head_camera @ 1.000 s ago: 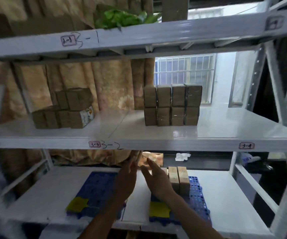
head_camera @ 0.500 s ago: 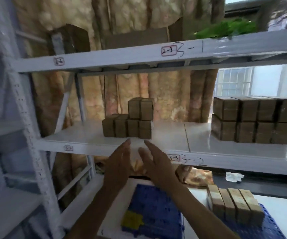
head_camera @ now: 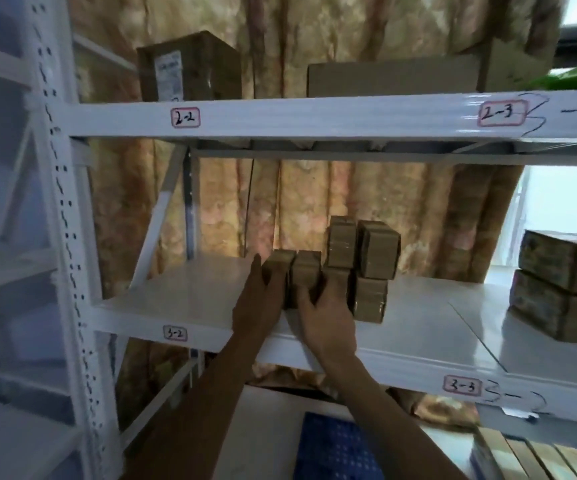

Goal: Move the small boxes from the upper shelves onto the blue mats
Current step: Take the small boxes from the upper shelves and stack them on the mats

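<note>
Hands first: my left hand [head_camera: 263,299] lies flat against the outer left face of the two low boxes [head_camera: 294,271] on the shelf marked 3-2 [head_camera: 190,306], fingers straight and pressing inward, while my right hand [head_camera: 325,313] comes at the same pair from the front and right, its fingers curled around the right box's lower corner. I hold them this way, I judge, so that the two can be squeezed together and lifted off as one block instead of being taken singly. That pair stands at the left end of a small cluster; just beside it on the right rise the taller stacked boxes [head_camera: 363,251], two up and two beneath, touching my pair or very nearly so, which is why my right fingers have to work into the seam between them. Each box is a small brown cardboard carton, squarish, wrapped in clear tape that catches the light; the faces look plain from here. A second, tidier stack of boxes [head_camera: 564,285] sits well apart at the right of the same shelf. Below, on the lower level, the blue mat [head_camera: 335,448] waits with its gridded surface bare where I can see it, and rows of boxes already set down [head_camera: 529,459] show at the lower right corner.
</note>
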A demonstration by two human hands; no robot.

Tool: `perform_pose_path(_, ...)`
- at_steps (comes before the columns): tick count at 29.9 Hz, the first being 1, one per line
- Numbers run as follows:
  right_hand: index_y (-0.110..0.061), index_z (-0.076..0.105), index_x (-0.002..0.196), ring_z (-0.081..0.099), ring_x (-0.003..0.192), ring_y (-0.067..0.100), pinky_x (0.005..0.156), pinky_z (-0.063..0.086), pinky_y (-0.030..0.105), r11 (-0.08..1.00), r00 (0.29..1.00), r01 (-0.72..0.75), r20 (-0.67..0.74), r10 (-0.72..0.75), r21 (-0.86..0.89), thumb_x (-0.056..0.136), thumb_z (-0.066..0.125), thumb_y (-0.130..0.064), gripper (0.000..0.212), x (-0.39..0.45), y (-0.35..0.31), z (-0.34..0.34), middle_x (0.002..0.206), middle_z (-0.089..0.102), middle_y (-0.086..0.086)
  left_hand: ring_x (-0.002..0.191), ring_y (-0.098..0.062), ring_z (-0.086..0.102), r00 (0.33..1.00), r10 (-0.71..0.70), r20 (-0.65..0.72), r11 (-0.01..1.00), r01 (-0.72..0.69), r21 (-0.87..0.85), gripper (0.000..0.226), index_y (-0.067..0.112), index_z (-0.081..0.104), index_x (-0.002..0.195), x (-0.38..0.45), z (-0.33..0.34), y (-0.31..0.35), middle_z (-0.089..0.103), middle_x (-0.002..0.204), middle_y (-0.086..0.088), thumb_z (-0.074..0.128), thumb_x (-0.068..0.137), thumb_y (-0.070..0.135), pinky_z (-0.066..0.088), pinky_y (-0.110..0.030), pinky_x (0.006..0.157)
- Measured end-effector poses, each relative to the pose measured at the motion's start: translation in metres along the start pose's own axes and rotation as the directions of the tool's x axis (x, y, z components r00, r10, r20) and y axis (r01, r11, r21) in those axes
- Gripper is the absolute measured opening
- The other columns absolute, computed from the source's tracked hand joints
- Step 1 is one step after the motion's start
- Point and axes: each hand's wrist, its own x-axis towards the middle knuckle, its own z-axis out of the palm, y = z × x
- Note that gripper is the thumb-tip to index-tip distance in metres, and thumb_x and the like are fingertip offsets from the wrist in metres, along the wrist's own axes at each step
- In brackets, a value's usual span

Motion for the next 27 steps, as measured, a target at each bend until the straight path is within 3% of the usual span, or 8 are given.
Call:
perform_pose_path(4, -0.023, 0.049, 0.116, 0.067, 0.099, 0.029, 0.084, 0.054, 0.043, 0.995, 0.996, -0.058, 0.059, 0.063, -0.084, 0.093, 0.053, -0.063, 0.046, 0.006, 0.002, 0.004, 0.109, 0.067, 0.001, 0.131, -0.029, 0.052, 0.99, -0.127, -0.067, 0.992, 0.127, -0.004, 0.079, 0.036, 0.029, 0.155, 0.017, 0.002, -0.007, 0.049, 0.152, 0.001, 0.021, 0.09, 0.08, 0.034, -0.049, 0.112)
perform_pose_path(7, -0.027, 0.051, 0.118, 0.067, 0.101, 0.026, 0.087, 0.054, 0.042, 0.994, 0.993, -0.094, 0.061, 0.098, -0.063, 0.09, 0.054, -0.066, 0.048, 0.008, 0.001, 0.003, 0.113, 0.068, -0.003, 0.102, -0.022, 0.056, 0.993, -0.064, -0.104, 0.996, 0.07, 0.059, 0.055, 0.034, 0.049, 0.133, 0.017, 0.005, -0.011, 0.063, 0.127, 0.0, 0.027, 0.095, 0.068, 0.041, -0.043, 0.096)
perform_pose_path(12, -0.036, 0.059, 0.116, 0.067, 0.097, 0.018, 0.082, 0.058, 0.043, 0.996, 0.999, 0.035, 0.017, -0.034, -0.083, 0.094, 0.039, -0.074, 0.048, 0.006, 0.002, 0.007, 0.108, 0.07, -0.008, 0.089, -0.016, 0.06, 0.972, 0.007, -0.237, 0.999, 0.004, 0.045, 0.027, 0.037, 0.053, 0.1, 0.003, 0.004, -0.007, 0.061, 0.091, 0.014, 0.038, 0.094, 0.058, 0.043, -0.037, 0.081)
perform_pose_path(18, -0.04, 0.048, 0.145, 0.061, 0.124, 0.022, 0.099, 0.052, 0.045, 1.0, 0.997, 0.02, 0.071, -0.02, 0.005, 0.096, 0.037, -0.076, 0.062, 0.004, 0.0, 0.001, 0.139, 0.063, -0.005, 0.088, -0.02, 0.063, 0.94, 0.043, -0.338, 0.998, -0.026, 0.055, 0.042, 0.033, 0.058, 0.105, -0.006, -0.004, -0.012, 0.066, 0.099, 0.006, 0.035, 0.087, 0.063, 0.051, -0.042, 0.085)
perform_pose_path(22, -0.039, 0.054, 0.132, 0.065, 0.112, 0.022, 0.092, 0.053, 0.037, 0.988, 0.991, -0.037, 0.134, 0.017, 0.152, 0.1, 0.047, -0.062, 0.041, 0.005, 0.002, -0.004, 0.115, 0.068, -0.007, 0.092, -0.019, 0.064, 0.944, 0.071, -0.321, 0.997, -0.075, -0.001, 0.035, 0.03, 0.061, 0.104, -0.014, -0.011, -0.014, 0.067, 0.098, 0.006, 0.045, 0.088, 0.057, 0.049, -0.039, 0.088)
perform_pose_path(24, -0.033, 0.056, 0.137, 0.064, 0.113, 0.018, 0.089, 0.049, 0.032, 0.97, 0.988, -0.069, 0.15, 0.035, 0.234, 0.099, 0.053, -0.059, 0.046, 0.006, 0.004, -0.009, 0.118, 0.067, -0.009, 0.094, -0.016, 0.064, 0.941, 0.089, -0.326, 0.995, -0.099, -0.014, 0.039, 0.031, 0.062, 0.107, -0.021, -0.011, -0.013, 0.067, 0.1, 0.008, 0.045, 0.087, 0.06, 0.049, -0.038, 0.088)
perform_pose_path(27, -0.027, 0.054, 0.148, 0.059, 0.121, 0.013, 0.099, 0.048, 0.03, 0.939, 0.979, -0.11, 0.196, 0.047, 0.325, 0.1, 0.056, -0.053, 0.054, 0.005, 0.006, -0.018, 0.132, 0.062, -0.009, 0.099, -0.01, 0.063, 0.934, 0.074, -0.35, 0.991, -0.108, -0.078, 0.038, 0.037, 0.061, 0.114, -0.04, -0.006, -0.011, 0.067, 0.106, 0.015, 0.048, 0.088, 0.062, 0.051, -0.038, 0.093)
